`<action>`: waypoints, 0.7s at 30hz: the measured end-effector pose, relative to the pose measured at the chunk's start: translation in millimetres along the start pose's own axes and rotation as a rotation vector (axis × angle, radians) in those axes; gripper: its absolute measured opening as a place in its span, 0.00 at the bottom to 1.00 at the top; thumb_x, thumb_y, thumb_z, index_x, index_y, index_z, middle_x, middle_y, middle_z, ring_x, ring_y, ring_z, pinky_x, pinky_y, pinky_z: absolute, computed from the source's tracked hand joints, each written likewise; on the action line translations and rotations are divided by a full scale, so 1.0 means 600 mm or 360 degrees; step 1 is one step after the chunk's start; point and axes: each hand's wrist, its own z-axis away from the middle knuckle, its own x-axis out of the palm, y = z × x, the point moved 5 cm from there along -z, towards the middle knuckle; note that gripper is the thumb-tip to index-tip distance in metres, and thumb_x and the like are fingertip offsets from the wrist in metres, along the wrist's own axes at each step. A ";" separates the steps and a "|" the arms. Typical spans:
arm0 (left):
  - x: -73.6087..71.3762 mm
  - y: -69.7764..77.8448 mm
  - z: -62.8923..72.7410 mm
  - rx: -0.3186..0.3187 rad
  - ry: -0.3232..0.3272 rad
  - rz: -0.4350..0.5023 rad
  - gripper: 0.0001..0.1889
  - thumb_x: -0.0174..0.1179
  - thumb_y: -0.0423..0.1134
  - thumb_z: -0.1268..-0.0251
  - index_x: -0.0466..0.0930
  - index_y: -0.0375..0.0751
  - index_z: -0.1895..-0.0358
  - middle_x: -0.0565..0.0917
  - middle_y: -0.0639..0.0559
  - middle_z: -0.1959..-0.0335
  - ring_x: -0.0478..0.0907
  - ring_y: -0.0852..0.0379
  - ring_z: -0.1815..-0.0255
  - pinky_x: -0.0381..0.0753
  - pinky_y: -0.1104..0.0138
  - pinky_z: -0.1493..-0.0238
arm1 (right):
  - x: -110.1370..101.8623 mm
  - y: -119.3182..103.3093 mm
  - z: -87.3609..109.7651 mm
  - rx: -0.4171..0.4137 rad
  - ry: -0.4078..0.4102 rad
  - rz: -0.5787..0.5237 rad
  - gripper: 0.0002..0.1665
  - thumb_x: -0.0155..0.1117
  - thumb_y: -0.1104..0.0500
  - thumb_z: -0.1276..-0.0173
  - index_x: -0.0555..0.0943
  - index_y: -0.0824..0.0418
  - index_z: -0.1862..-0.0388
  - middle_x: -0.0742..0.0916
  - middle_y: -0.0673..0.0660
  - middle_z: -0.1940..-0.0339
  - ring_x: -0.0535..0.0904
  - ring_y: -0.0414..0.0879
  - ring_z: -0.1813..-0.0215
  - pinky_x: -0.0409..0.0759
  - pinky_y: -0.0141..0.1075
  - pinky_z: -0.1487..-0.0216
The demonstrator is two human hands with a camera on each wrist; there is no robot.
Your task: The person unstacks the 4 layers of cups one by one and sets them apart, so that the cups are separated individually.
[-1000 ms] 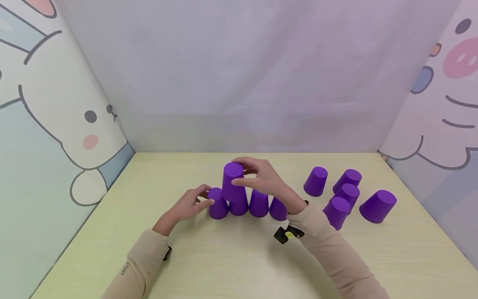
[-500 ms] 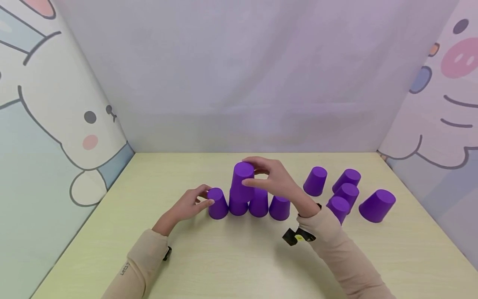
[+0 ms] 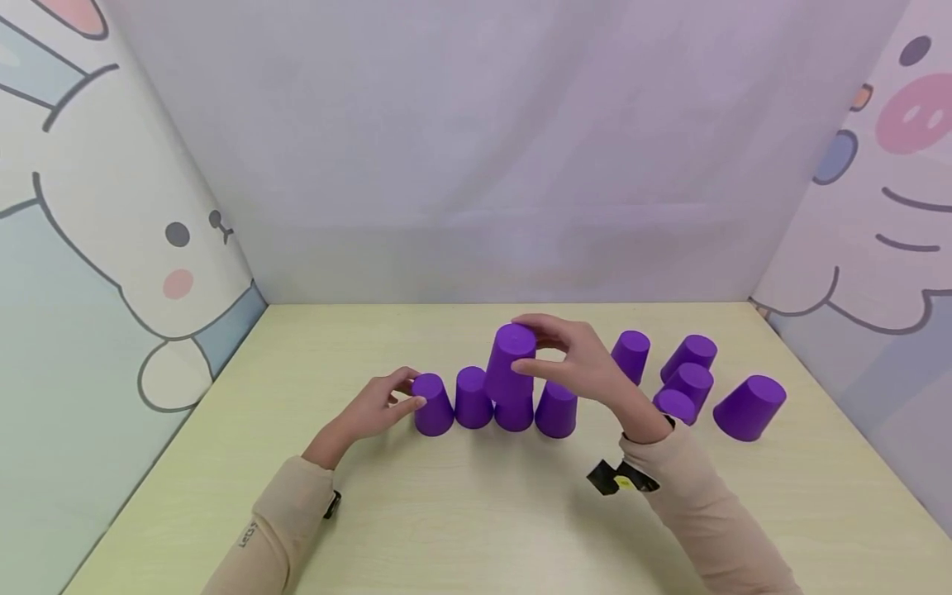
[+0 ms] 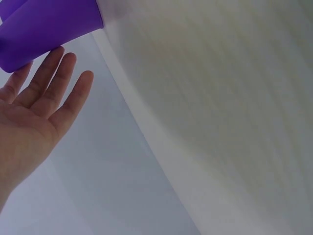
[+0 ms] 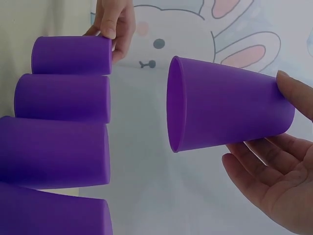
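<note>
In the head view, several purple cups stand upside down in a row: a leftmost cup (image 3: 433, 405), a second cup (image 3: 473, 398), a third cup (image 3: 514, 413) and a rightmost cup (image 3: 556, 410). My right hand (image 3: 576, 359) holds another upside-down cup (image 3: 508, 368) by its upper part, thumb in front and fingers behind. In the right wrist view this raised cup (image 5: 225, 105) hangs clear of the row, its rim facing the bases below. My left hand (image 3: 375, 409) holds the leftmost cup lightly between thumb and fingertips; the left wrist view shows fingers (image 4: 68, 63) against its side.
Right of the row, more upside-down purple cups stand on the pale wooden table (image 3: 446, 512), including a far-right cup (image 3: 749, 407) and a back cup (image 3: 632, 354). My right forearm partly covers some. A grey-white back wall (image 3: 476, 207) and cartoon side panels (image 3: 186, 248) enclose the table.
My right hand has carried the raised cup rightward, from over the second cup to over the third. The left hand and the row of cups have stayed in place.
</note>
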 end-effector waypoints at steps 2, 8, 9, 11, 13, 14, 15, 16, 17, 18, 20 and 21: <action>0.000 -0.001 0.000 -0.0015 -0.0002 0.0009 0.15 0.55 0.42 0.36 0.72 0.38 0.51 0.81 0.49 0.59 0.77 0.50 0.56 0.76 0.58 0.60 | -0.006 0.001 0.004 0.0011 0.0009 0.0015 0.29 0.70 0.60 0.45 0.74 0.63 0.44 0.82 0.55 0.53 0.79 0.44 0.55 0.74 0.38 0.50; 0.000 -0.002 -0.001 -0.0032 -0.0005 0.0021 0.15 0.55 0.42 0.35 0.72 0.38 0.50 0.81 0.49 0.58 0.77 0.50 0.55 0.75 0.59 0.59 | -0.025 0.005 0.019 0.0029 0.0051 0.0074 0.29 0.70 0.61 0.46 0.74 0.64 0.44 0.82 0.55 0.53 0.79 0.44 0.55 0.74 0.38 0.50; 0.000 -0.002 -0.001 -0.0033 -0.0005 0.0019 0.15 0.55 0.42 0.35 0.72 0.38 0.50 0.81 0.49 0.58 0.77 0.50 0.55 0.75 0.59 0.59 | -0.028 0.005 0.022 0.0033 0.0059 0.0083 0.29 0.70 0.61 0.45 0.73 0.63 0.43 0.82 0.55 0.53 0.79 0.44 0.55 0.74 0.37 0.50; 0.000 -0.002 -0.001 -0.0036 -0.0003 0.0017 0.15 0.55 0.42 0.35 0.72 0.38 0.50 0.81 0.49 0.58 0.77 0.50 0.55 0.75 0.59 0.59 | -0.034 0.005 0.028 0.0025 0.0069 0.0106 0.29 0.69 0.61 0.45 0.73 0.63 0.43 0.82 0.55 0.53 0.79 0.43 0.55 0.74 0.35 0.50; 0.000 -0.002 -0.001 -0.0040 -0.0002 0.0015 0.15 0.55 0.42 0.35 0.72 0.38 0.50 0.81 0.49 0.58 0.77 0.50 0.55 0.75 0.59 0.59 | -0.039 0.004 0.034 0.0011 0.0085 0.0130 0.29 0.70 0.61 0.46 0.74 0.63 0.44 0.82 0.54 0.52 0.79 0.42 0.55 0.74 0.33 0.50; 0.000 -0.002 -0.001 -0.0041 -0.0002 0.0014 0.15 0.55 0.42 0.35 0.72 0.38 0.50 0.81 0.49 0.58 0.77 0.50 0.55 0.75 0.59 0.59 | -0.042 0.004 0.038 0.0008 0.0090 0.0143 0.30 0.70 0.62 0.46 0.74 0.63 0.44 0.82 0.54 0.52 0.78 0.42 0.55 0.74 0.32 0.50; 0.001 -0.002 -0.001 -0.0040 -0.0003 0.0015 0.15 0.55 0.42 0.35 0.72 0.38 0.50 0.81 0.49 0.58 0.77 0.50 0.55 0.75 0.59 0.59 | -0.044 0.004 0.041 0.0002 0.0095 0.0153 0.30 0.70 0.62 0.46 0.73 0.63 0.44 0.82 0.54 0.52 0.78 0.41 0.55 0.73 0.31 0.50; 0.001 -0.002 0.000 -0.0037 -0.0003 0.0015 0.15 0.55 0.42 0.35 0.72 0.38 0.50 0.81 0.49 0.58 0.77 0.50 0.55 0.76 0.59 0.59 | -0.046 0.003 0.044 -0.0004 0.0098 0.0159 0.30 0.70 0.62 0.46 0.73 0.64 0.44 0.82 0.55 0.52 0.78 0.41 0.55 0.73 0.31 0.50; 0.001 -0.002 0.000 -0.0035 -0.0003 0.0014 0.15 0.55 0.42 0.35 0.72 0.38 0.50 0.81 0.48 0.59 0.77 0.50 0.55 0.76 0.58 0.59 | -0.048 0.003 0.048 -0.0003 0.0102 0.0166 0.30 0.70 0.63 0.46 0.73 0.64 0.43 0.82 0.55 0.51 0.78 0.41 0.55 0.73 0.30 0.50; 0.001 -0.001 0.000 -0.0029 -0.0004 0.0012 0.15 0.55 0.43 0.35 0.71 0.38 0.50 0.81 0.48 0.59 0.77 0.50 0.55 0.76 0.58 0.59 | -0.050 0.003 0.051 0.0000 0.0108 0.0176 0.30 0.70 0.63 0.46 0.73 0.64 0.43 0.82 0.55 0.51 0.78 0.40 0.55 0.73 0.30 0.51; 0.001 -0.001 0.001 -0.0018 -0.0005 0.0008 0.15 0.54 0.43 0.35 0.71 0.38 0.50 0.81 0.48 0.59 0.77 0.49 0.56 0.76 0.58 0.59 | -0.054 0.003 0.058 0.0006 0.0117 0.0191 0.29 0.69 0.63 0.46 0.73 0.64 0.43 0.82 0.55 0.51 0.78 0.40 0.55 0.73 0.29 0.51; 0.001 -0.001 0.001 -0.0013 -0.0006 0.0009 0.15 0.54 0.43 0.35 0.71 0.38 0.50 0.81 0.48 0.59 0.77 0.49 0.56 0.76 0.58 0.60 | -0.056 0.002 0.061 0.0008 0.0121 0.0195 0.29 0.69 0.63 0.46 0.73 0.64 0.43 0.82 0.55 0.51 0.78 0.39 0.55 0.73 0.29 0.52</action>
